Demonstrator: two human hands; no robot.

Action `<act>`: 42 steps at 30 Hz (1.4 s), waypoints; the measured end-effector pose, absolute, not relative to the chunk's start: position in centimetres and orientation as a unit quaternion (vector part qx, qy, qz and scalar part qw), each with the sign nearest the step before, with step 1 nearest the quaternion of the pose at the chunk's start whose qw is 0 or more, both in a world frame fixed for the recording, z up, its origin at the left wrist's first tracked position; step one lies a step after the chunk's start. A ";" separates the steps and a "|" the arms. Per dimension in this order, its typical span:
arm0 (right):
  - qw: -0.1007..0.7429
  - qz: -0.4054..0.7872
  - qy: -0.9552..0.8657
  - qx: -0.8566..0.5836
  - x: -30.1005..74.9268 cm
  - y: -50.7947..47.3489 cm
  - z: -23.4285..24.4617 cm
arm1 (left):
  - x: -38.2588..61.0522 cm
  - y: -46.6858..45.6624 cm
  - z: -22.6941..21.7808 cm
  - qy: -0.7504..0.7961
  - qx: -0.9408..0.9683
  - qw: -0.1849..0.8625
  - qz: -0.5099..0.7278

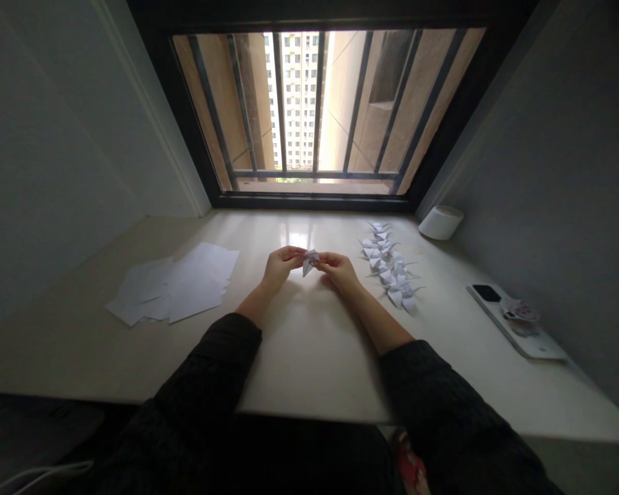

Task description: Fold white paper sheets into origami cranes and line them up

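The left hand [285,264] and right hand [340,271] pinched the folded paper [309,264] between them, inside the surface's [304,364] near and far edges.

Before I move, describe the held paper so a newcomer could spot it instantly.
Below the barred window, over the pale sill, the left hand and right hand nearly meet. Between them is a small folded paper piece; unlike the folded paper cluster at right, it's held.
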State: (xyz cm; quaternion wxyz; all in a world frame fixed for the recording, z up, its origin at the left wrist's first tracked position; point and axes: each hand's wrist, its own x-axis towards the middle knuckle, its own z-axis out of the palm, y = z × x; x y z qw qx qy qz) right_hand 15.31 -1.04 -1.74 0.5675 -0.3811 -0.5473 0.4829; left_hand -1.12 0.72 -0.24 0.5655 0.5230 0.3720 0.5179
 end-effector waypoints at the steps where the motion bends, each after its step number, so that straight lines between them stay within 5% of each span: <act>1: 0.568 0.481 -0.545 -0.385 15.3 -1.1 -1.8 | -1.1 0.7 -0.3 0.371 0.522 0.566 0.519; 26: 0.651 0.415 -0.447 -0.452 15.2 -1.6 -0.9 | 0.0 -0.2 0.0 0.416 0.500 0.568 0.505; 42: 0.611 0.362 -0.523 -0.471 15.6 -1.1 -1.7 | 0.0 -0.1 -0.3 0.421 0.499 0.586 0.479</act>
